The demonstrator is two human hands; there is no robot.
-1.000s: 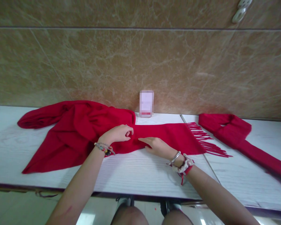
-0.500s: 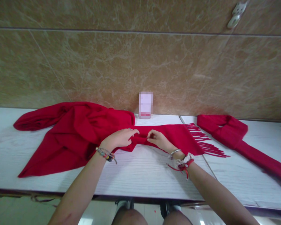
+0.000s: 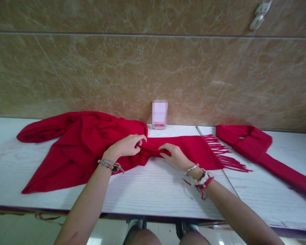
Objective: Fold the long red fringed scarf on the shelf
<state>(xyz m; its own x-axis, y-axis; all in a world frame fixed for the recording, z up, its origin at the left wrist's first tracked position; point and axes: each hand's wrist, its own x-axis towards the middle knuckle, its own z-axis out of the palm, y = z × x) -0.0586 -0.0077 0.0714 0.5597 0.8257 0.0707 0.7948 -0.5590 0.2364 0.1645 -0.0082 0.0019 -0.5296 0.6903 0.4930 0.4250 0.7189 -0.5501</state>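
Marbled wall: the brown wall (image 3: 153,75) fills the upper half of the view, crossed by a level joint.
White tabletop: the tabletop (image 3: 142,194) runs along the wall's foot, with a dark seam passing beneath the scarf's fringed end.
Pale floor: the floor (image 3: 22,228) shows below the near edge, beside the person's knees (image 3: 144,236).
Red scarf: the red scarf (image 3: 84,146) lies on the tabletop, bunched and folded at the left, with a narrow, flatter stretch reaching right beneath both hands.
Second scarf: another scarf (image 3: 256,141) lies at the right, looped back on itself, its long tail slanting toward the near right edge.
Right hand: the right hand (image 3: 173,156) has its grip pinching the narrow stretch, whose near edge is raised into a ridge.
Left hand: the left hand (image 3: 126,145) is over the red scarf where bunch meets strip, fingers bent; whether its grip pinches cloth cannot be told.
Fringe: the thin red strands (image 3: 232,161) spread out near the second scarf.
Pale rectangle: a blurred upright rectangle (image 3: 159,114) stands by the wall, just behind the strip.
Wall fitting: a small white fitting (image 3: 260,15) sits high on the wall.
Wristwear: a beaded bracelet (image 3: 111,165) on the left wrist; a silver bangle (image 3: 192,168) and a whitish band (image 3: 204,180) on the right.
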